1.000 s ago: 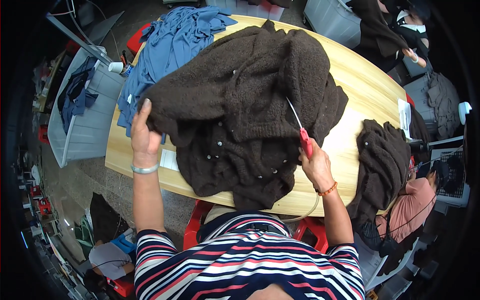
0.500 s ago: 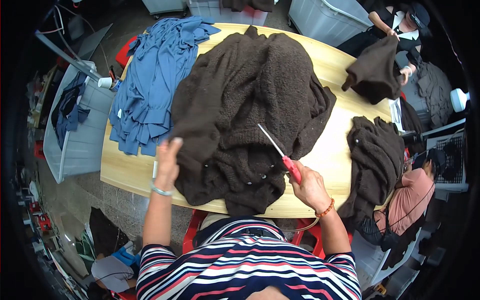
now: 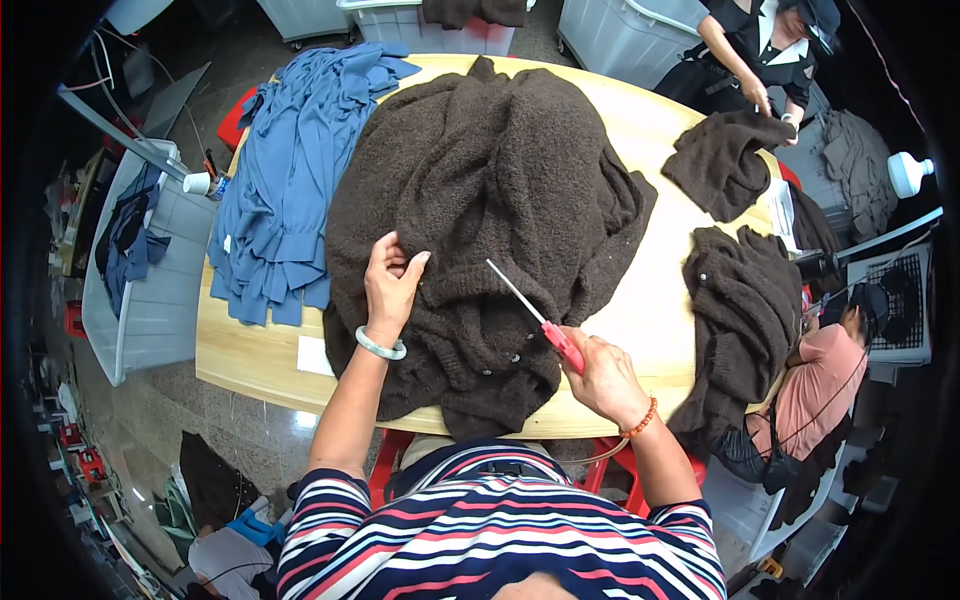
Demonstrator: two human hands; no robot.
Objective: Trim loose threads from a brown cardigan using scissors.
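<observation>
One brown pile (image 3: 510, 170) lay beneath the half-open, empty left hand (image 3: 392, 285); the right hand (image 3: 602, 378) gripped a red-handled tool (image 3: 562, 346).

No writing, number or sign can be read. A blank-looking white paper slip (image 3: 315, 355) lies on the counter (image 3: 250, 352) just left of the left hand (image 3: 393, 285)'s wrist; any print is too small to tell. White sheets (image 3: 783, 213), beyond and well to the right of the right hand (image 3: 597, 375), show no legible words. A tiny white tag (image 3: 228, 243) on the blue clothes (image 3: 290, 190), left of the left hand, is likewise unreadable.
</observation>
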